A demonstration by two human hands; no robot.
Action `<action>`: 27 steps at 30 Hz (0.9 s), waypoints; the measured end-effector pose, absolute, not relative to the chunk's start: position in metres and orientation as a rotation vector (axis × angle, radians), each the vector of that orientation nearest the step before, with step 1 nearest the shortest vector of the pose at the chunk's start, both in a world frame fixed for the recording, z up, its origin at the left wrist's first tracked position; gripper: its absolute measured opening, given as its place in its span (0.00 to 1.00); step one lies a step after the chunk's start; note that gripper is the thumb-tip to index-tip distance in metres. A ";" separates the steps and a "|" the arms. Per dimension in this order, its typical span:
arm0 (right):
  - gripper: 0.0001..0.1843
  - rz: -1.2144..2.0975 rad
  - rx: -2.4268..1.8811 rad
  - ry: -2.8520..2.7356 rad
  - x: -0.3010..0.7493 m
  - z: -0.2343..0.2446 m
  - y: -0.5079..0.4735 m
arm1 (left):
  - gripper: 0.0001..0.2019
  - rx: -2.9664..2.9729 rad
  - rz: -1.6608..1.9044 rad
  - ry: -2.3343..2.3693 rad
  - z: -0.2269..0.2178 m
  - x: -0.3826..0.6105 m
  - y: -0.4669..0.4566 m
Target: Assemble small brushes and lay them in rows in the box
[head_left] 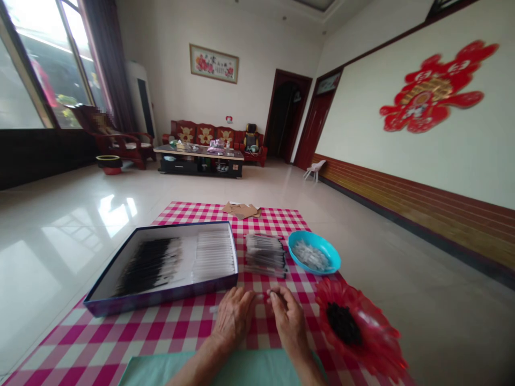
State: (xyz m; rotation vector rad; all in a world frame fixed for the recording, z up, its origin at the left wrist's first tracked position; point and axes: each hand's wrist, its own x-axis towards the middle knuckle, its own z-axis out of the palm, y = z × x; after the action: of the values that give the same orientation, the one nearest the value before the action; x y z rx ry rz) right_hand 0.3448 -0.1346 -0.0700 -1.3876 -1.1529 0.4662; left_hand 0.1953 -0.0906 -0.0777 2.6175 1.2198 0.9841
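My left hand is closed around a slim, whitish see-through tube, whose ends stick out on both sides of the fist. Just to its right, my right hand pinches thumb and fingertips together close to the tube's tip; whatever sits in that pinch is too small to make out. Ahead on the left, a shallow box holds a row of black-ended sticks and a row of clear tubes. Beyond my hands lies a stack of clear tubes with dark ends.
A blue bowl with small clear pieces stands at the right. Nearer, a red petal-edged bowl holds small black bits. Cardboard scraps lie at the checked tablecloth's far end. A pale green cloth is closest to me.
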 end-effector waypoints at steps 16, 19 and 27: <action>0.14 -0.166 -2.072 -1.315 0.485 -0.029 -0.207 | 0.11 2.604 1.080 1.161 -0.077 0.197 -0.091; 0.14 -0.173 -1.926 -1.330 0.462 -0.027 -0.198 | 0.11 2.593 1.075 1.147 -0.075 0.197 -0.093; 0.13 0.254 -1.505 -1.557 0.358 -0.040 -0.147 | 0.10 2.605 1.103 1.067 -0.074 0.197 -0.092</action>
State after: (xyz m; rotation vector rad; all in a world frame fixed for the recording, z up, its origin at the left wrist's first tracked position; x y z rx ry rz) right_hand 0.3581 -0.1472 -0.0403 -1.5055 -1.5574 0.2537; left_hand 0.1974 -0.0917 -0.0743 2.6055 1.0670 1.1031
